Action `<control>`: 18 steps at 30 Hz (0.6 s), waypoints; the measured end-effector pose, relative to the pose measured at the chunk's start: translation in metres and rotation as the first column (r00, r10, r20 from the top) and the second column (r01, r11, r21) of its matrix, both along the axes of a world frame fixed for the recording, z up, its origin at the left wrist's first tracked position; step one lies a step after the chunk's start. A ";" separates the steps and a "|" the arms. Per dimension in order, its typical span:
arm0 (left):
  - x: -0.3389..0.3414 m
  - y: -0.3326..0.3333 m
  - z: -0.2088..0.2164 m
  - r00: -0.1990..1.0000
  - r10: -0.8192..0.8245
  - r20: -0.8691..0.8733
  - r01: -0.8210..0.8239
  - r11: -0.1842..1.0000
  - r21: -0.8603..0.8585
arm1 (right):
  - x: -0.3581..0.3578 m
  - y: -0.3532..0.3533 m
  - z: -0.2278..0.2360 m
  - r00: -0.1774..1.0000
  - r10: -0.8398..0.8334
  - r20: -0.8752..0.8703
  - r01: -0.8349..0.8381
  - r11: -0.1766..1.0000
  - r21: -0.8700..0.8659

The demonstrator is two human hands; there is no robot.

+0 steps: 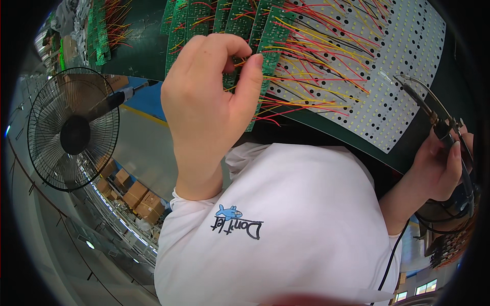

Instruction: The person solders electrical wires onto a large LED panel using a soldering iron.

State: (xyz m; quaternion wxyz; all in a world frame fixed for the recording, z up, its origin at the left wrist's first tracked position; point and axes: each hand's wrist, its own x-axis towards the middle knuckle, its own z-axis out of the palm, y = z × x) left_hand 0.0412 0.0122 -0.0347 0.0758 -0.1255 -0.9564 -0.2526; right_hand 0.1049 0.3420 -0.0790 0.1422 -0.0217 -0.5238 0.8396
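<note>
My left hand is above the row of narrow green circuit boards, thumb and index finger pinched together at a board's edge. Whatever lies between those fingertips is too small to make out. Red, yellow and black wires fan out from the boards to the right, over a white panel dotted with small yellowish pads and black holes. At the right, my right hand is closed around the handle of a soldering iron with a curved metal tube beside its shaft. Its tip is over the panel's right part.
A dark green mat lies beneath the boards, with another stack of wired boards at the far left. A black fan stands left of the bench. Cardboard boxes sit beyond it. A black cable hangs by my right arm.
</note>
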 end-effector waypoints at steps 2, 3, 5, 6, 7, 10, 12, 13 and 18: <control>-0.007 0.002 -0.004 0.992 -0.104 -0.076 0.103 0.995 -0.015 | -0.003 -0.001 0.001 0.998 0.052 -0.017 -0.053 0.998 -0.025; -0.010 0.003 -0.004 0.967 -0.204 -0.151 0.201 0.979 -0.040 | -0.003 -0.002 0.002 0.994 0.106 -0.037 -0.108 0.993 -0.052; -0.014 0.005 -0.002 0.949 -0.275 -0.153 0.262 0.960 -0.101 | -0.003 -0.004 0.004 0.999 0.052 -0.003 -0.052 0.998 -0.021; -0.017 0.006 -0.001 0.934 -0.328 -0.142 0.307 0.940 -0.152 | -0.002 -0.006 0.004 1.000 -0.003 0.027 0.003 1.000 0.009; -0.018 0.008 -0.001 0.925 -0.348 -0.152 0.324 0.932 -0.164 | -0.002 -0.007 0.005 1.000 -0.007 0.028 0.007 1.000 0.012; -0.022 0.013 0.000 0.908 -0.398 -0.132 0.368 0.907 -0.205 | -0.002 -0.007 0.005 0.999 0.036 -0.036 -0.040 0.993 -0.108; -0.027 0.013 -0.001 0.881 -0.444 -0.166 0.397 0.882 -0.253 | -0.001 -0.007 0.006 0.999 -0.017 0.034 0.017 1.000 0.009; -0.028 0.014 -0.002 0.879 -0.447 -0.166 0.401 0.881 -0.250 | -0.002 -0.006 0.006 0.999 -0.021 0.035 0.021 1.000 0.011; -0.031 0.011 -0.001 0.888 -0.430 -0.161 0.381 0.886 -0.263 | -0.003 -0.002 0.002 0.995 0.099 -0.023 -0.101 0.991 -0.093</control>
